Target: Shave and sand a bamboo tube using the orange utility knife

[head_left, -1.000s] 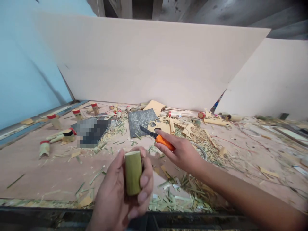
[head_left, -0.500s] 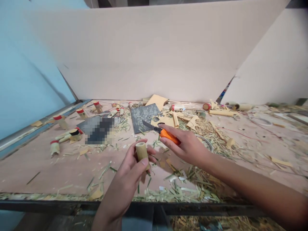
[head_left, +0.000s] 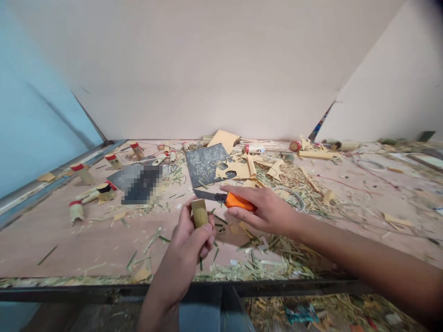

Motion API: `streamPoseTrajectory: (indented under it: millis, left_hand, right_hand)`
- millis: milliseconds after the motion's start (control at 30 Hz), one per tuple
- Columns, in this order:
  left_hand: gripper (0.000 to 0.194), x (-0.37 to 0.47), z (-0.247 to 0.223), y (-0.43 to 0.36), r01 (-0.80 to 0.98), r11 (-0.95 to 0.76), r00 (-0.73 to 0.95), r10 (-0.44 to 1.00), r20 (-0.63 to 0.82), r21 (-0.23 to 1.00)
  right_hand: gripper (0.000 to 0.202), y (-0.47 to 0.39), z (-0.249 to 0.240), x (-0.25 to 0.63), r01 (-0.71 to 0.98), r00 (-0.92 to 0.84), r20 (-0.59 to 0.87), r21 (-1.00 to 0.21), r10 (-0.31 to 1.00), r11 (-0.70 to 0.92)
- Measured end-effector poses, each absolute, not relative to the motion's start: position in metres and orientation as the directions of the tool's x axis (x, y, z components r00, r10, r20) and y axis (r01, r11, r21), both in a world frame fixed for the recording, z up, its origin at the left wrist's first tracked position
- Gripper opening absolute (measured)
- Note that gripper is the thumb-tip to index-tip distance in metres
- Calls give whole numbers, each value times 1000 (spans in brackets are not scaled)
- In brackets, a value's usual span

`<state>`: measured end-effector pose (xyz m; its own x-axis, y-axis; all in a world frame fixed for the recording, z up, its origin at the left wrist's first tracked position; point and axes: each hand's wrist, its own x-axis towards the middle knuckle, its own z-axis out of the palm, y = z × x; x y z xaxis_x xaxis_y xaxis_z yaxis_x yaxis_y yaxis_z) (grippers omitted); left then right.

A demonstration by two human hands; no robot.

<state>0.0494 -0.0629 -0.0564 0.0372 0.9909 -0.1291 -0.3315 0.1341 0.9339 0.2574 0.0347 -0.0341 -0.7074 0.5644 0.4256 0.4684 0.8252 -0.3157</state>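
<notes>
Between the thumb and fingers of my left hand [head_left: 188, 244] is a short bamboo tube [head_left: 200, 213], its upper end tipped away from me. My right hand [head_left: 265, 210] grips a utility knife [head_left: 240, 202] by its orange handle. The dark blade points left and lies just above and behind the tube's top end; whether it touches the bamboo I cannot tell. Green and pale bamboo shavings [head_left: 256, 269] litter the table beneath both hands.
Red-capped bamboo pieces [head_left: 83, 174] stand and lie at the left. A dark sheet [head_left: 204, 161] and cut yellow card scraps [head_left: 238, 168] lie behind my hands. A tape ring [head_left: 294, 196] rests beside my right wrist. A pale wall [head_left: 214, 69] rises behind the table.
The knife has moved left and down, bringing its blade close to the tube's top. My left hand has tilted the tube, so its open top no longer faces me.
</notes>
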Motion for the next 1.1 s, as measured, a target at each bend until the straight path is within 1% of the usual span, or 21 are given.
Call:
streamPoseTrajectory:
  millis: [67, 133, 200, 300, 367, 433, 533, 600, 767, 933, 1000, 1100]
  left_hand:
    - [30, 48, -62, -61, -319, 112, 49, 994, -102, 941]
    - [26, 47, -66, -60, -308, 110, 53, 994, -98, 945]
    - [28, 47, -69, -60, -290, 111, 32, 994, -106, 951]
    - [40, 47, -67, -60, -240, 86, 19, 996, -84, 967]
    - [48, 48, -62, -61, -167, 86, 52, 996, -79, 982]
    - [47, 48, -58, -61, -90, 79, 69, 995, -73, 993]
    - [38, 47, -54, -60, -14, 40, 19, 999, -39, 999]
    - [36, 48, -55, -59, 21, 28, -8, 1000, -28, 999]
    - [38, 50, -55, -57, 79, 12, -79, 997, -6, 997]
    - [37, 51, -52, -58, 155, 47, -168, 986, -21, 987]
    - [39, 51, -52, -58, 223, 98, -231, 972, -45, 970]
    - [43, 52, -54, -59, 323, 175, -331, 942, -62, 930]
  right_hand:
    - [53, 34, -35, 257, 469, -722, 421, -286, 549, 836]
    - [54, 34, -36, 257, 468, -743, 408, -250, 531, 848]
    - [56, 33, -37, 257, 462, -769, 392, -206, 505, 863]
    - [59, 32, -37, 257, 443, -803, 374, -142, 463, 885]
    - [61, 30, -36, 257, 403, -835, 358, -116, 417, 908]
    - [62, 29, -36, 256, 347, -869, 334, -113, 364, 931]
    - [64, 27, -38, 256, 312, -889, 316, -116, 333, 943]
    - [63, 26, -40, 255, 335, -880, 326, -90, 346, 938]
    - [62, 23, -43, 254, 406, -856, 359, 20, 373, 913]
    - [62, 16, -43, 252, 457, -842, 376, 113, 388, 882]
    - [62, 12, -42, 249, 503, -813, 395, 107, 427, 858]
    - [64, 10, -40, 247, 620, -702, 456, 12, 547, 785]
